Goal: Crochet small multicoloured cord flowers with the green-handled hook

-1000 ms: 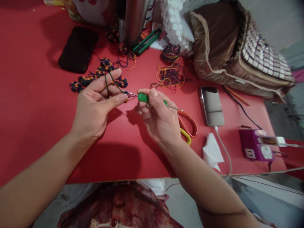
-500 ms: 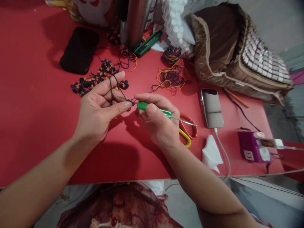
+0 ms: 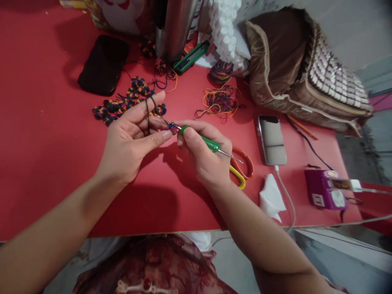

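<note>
My left hand [image 3: 130,139] is raised over the red table [image 3: 39,134], with dark yarn [image 3: 148,116] looped over its forefinger and a small multicoloured crochet piece [image 3: 173,127] pinched between thumb and fingers. My right hand [image 3: 206,157] grips a green-handled crochet hook [image 3: 200,139], its tip at that small piece. Just beyond my left hand lie several finished crochet pieces [image 3: 122,104] in dark blue, orange and red.
Orange-and-yellow scissors [image 3: 241,167] lie under my right hand. A phone [image 3: 272,139] on a cable, a white tissue [image 3: 271,198] and a purple adapter [image 3: 326,190] sit to the right. Loose yarn [image 3: 220,100], a brown bag [image 3: 294,69], a metal flask [image 3: 173,28] and a black pouch [image 3: 102,63] lie at the back.
The hook's tip has moved up to the small piece in my left hand, and my right hand's grip has turned on the handle. My left forefinger has lifted slightly.
</note>
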A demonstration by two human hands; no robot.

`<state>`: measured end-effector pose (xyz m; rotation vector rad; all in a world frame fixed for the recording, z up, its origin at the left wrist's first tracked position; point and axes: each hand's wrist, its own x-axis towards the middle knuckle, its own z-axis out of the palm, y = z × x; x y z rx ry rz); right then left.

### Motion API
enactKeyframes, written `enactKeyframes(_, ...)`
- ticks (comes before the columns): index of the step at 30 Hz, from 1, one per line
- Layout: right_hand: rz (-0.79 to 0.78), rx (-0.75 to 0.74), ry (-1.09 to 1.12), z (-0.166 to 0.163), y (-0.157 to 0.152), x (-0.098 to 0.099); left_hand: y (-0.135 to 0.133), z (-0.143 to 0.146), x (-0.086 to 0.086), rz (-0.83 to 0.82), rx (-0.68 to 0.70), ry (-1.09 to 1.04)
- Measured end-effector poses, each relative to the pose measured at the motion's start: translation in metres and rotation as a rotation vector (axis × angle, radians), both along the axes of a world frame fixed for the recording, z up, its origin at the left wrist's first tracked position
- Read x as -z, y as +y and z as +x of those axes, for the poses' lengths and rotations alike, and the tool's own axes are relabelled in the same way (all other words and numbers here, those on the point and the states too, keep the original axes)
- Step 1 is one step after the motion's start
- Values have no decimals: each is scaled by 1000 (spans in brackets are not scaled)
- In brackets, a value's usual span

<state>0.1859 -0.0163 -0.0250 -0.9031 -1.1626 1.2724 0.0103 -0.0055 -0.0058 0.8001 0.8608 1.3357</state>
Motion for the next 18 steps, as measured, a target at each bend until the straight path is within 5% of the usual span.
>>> enactKeyframes(6,-106,12,234,-5,16,0,5,-4,2,-75,30,-73)
enactKeyframes(18,-142,-37,267,-8,9,-10,11,-16,-10,-139,-30,-79)
